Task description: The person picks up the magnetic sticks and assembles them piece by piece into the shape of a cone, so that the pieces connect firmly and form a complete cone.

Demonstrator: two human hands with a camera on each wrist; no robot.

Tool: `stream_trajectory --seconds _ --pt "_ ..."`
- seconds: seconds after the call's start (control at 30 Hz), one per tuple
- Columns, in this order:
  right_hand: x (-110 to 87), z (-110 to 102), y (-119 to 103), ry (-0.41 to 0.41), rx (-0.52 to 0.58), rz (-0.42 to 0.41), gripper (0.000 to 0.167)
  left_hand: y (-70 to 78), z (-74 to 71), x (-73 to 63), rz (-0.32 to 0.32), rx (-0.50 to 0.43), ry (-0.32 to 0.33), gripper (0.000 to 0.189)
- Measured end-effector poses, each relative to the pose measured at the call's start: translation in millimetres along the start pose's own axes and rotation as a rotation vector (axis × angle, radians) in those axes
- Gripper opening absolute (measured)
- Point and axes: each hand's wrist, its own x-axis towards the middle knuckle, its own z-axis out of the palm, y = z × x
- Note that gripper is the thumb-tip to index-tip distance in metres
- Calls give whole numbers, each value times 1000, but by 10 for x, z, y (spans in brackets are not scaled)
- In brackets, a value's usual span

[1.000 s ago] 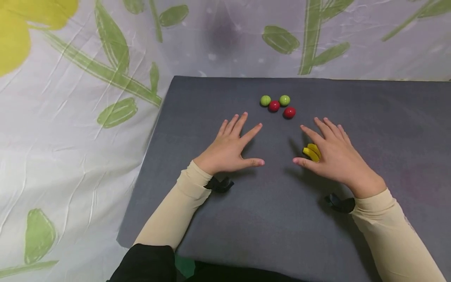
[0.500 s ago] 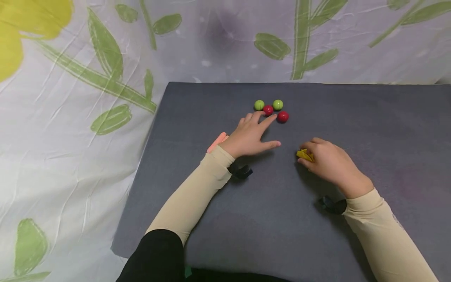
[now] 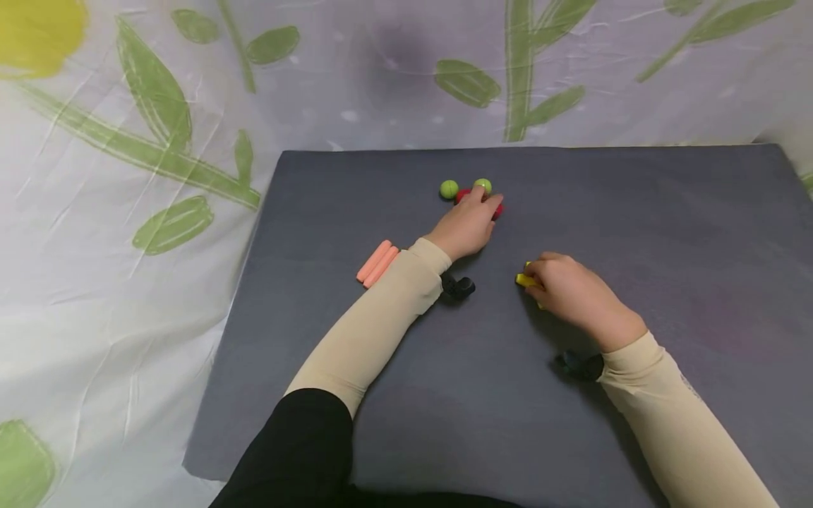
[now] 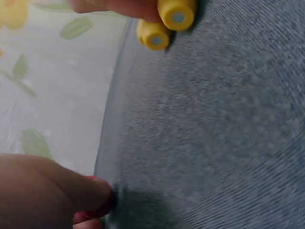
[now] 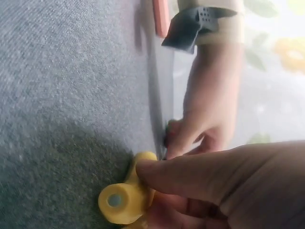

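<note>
I see the left hand (image 3: 465, 226) curled round a red ball (image 3: 498, 212). At its four o'clock, the right hand (image 3: 576, 296) pinches a yellow toy (image 5: 132, 196).

Screened-off work corner, room unclear

This looks like a makeshift work nook: a dark grey table (image 3: 419, 430) close up to a pale sheet (image 3: 76, 303) that runs along its far and left sides. The sheet — creased, shiny, plastic-looking — bears green leaves (image 3: 466, 82) and, at far left, a yellow flower (image 3: 39, 34). Black wrist devices (image 3: 457, 287) suggest a recording setup. Whether home, lab or studio lies beyond cannot be told — the sheet hides it.
</note>
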Motion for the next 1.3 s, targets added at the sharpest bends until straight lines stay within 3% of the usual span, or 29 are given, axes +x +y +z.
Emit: stream_trajectory --seconds 0.2,0.4,0.6,0.83,1.2,1.3 --pt "33 63 -40 18 11 -16 2 -33 57 -79 -15 -38 -15 43" --pt "32 107 -27 14 12 -14 4 37 147 -231 27 -112 -58 45" --pt "53 165 -54 6 19 -9 11 55 249 -545 67 -203 -48 44" --pt "76 234 -104 58 -15 5 17 18 323 -859 124 -294 -28 42" --pt "73 256 -150 74 -87 11 19 -28 373 -949 138 -389 -27 42" --pt "85 276 -163 78 -70 38 15 -16 380 -950 111 -407 -9 44"
